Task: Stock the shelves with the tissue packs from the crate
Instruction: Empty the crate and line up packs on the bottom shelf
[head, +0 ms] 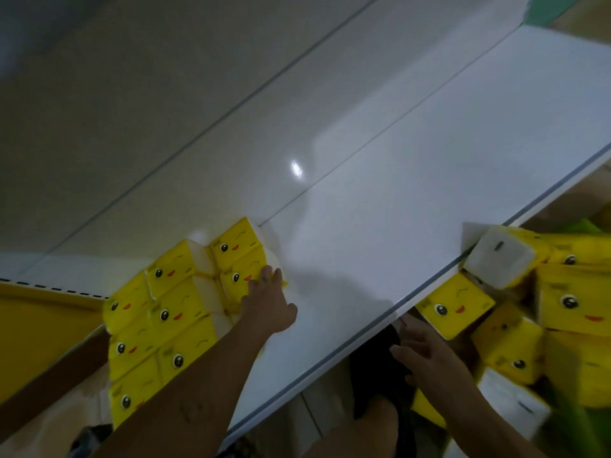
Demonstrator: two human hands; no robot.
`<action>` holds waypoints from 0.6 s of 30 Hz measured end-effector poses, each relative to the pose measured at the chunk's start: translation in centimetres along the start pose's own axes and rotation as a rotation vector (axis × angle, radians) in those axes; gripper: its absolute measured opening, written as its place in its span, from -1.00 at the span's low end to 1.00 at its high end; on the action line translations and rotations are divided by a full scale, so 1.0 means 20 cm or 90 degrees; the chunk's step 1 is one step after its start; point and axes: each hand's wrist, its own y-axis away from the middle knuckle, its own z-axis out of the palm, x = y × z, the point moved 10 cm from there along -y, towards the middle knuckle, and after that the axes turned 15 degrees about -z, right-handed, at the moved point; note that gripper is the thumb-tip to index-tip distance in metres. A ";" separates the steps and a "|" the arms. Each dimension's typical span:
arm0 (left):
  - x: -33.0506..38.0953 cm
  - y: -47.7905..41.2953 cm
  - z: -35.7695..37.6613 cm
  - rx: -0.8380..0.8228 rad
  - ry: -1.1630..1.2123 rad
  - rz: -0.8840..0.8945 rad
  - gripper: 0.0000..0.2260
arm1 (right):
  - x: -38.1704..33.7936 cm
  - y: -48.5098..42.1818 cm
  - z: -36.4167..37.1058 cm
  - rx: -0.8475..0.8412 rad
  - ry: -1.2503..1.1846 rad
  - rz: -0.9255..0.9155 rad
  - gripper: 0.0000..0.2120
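Tissue packs (pixel 456 305) heaped in green crate (pixel 583 226), left hand (pixel 269 305) fingers flat on shelf stack (pixel 165 312), right hand (pixel 426 353) fingers apart

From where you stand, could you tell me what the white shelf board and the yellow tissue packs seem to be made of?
The white shelf board looks like painted metal or laminate, with a glossy finish that shows a bright reflected spot. The yellow tissue packs with cartoon faces look wrapped in thin printed plastic film, faintly shiny and creased.
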 end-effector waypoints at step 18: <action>1.16 1.05 0.07 -0.283 0.053 0.323 -0.65 | 0.45 0.24 -0.71 0.208 -0.015 0.135 -0.75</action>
